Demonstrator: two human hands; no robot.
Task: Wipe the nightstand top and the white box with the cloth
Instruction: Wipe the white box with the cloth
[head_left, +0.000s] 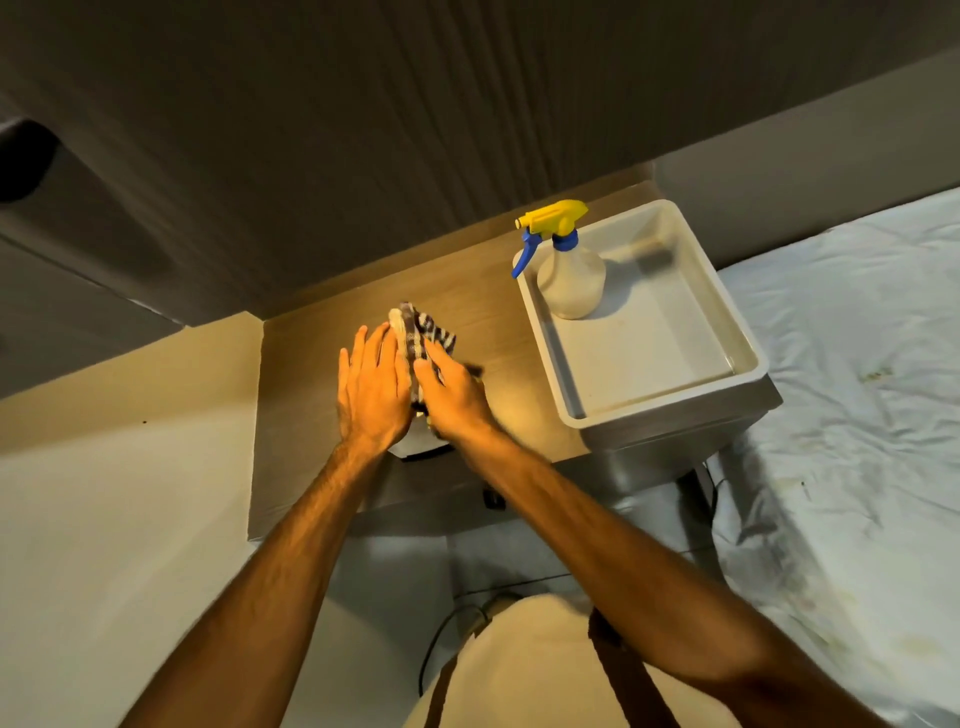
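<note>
Head view looks down over our two bare forearms reaching out to the nightstand top (322, 364), a pale wood-grain surface lit warm yellow. Our left hand (371, 387) lies with fingers straight and together, palm down, pressed against the left side of the cloth (421, 330). Our right hand (452, 392) sits just beside it on the right, fingers bent over the cloth's near part, so the two hands meet with the cloth between and under them. The cloth is striped dark and light, bunched up, and its far end sticks out past our fingertips toward the wall. Something small and white shows under our wrists at the near edge of the nightstand; we cannot tell what it is.

To the right on the same top sits the white box (748, 358), an open shallow tub with a rounded rim, well apart from the cloth. Inside it, in the far left corner, a spray bottle (569, 283) stands upright with a yellow head, blue trigger and cloudy body. Its shadow falls across the box floor.

Right of the nightstand a bed (857, 395) covered in a wrinkled white sheet runs toward us. A dark ribbed wall panel (363, 130) rises behind the nightstand. Below, our beige trouser leg (519, 670) shows between the forearms.
</note>
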